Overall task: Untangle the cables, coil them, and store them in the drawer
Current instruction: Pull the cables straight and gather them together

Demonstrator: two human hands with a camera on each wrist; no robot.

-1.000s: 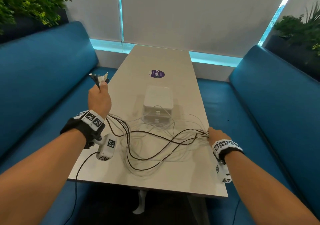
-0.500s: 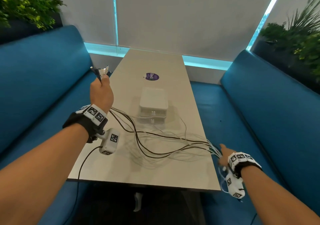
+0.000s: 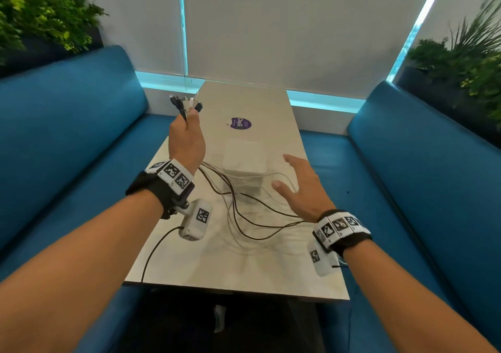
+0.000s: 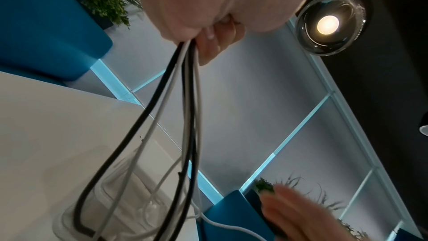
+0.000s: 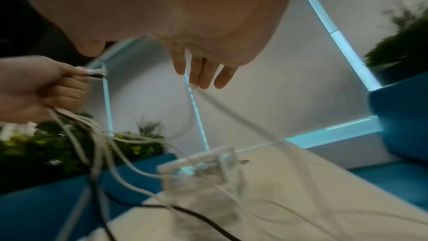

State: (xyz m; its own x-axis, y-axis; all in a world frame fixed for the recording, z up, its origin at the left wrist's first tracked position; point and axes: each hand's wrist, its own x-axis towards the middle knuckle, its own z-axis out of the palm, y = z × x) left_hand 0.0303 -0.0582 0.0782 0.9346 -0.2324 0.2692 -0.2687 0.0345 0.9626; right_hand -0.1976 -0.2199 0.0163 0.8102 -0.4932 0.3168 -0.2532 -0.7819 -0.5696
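Gripping cables (image 3: 238, 211) in fist, left hand (image 3: 186, 141); right hand (image 3: 303, 187) spread, empty; drawer unit (image 3: 244, 162) blurred.

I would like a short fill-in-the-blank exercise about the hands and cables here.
1. The left hand grips the cable ends, while the right hand is ____.
2. The cables are black and ____.
3. The sticker on the table is ____.

Missing words: open; white; purple
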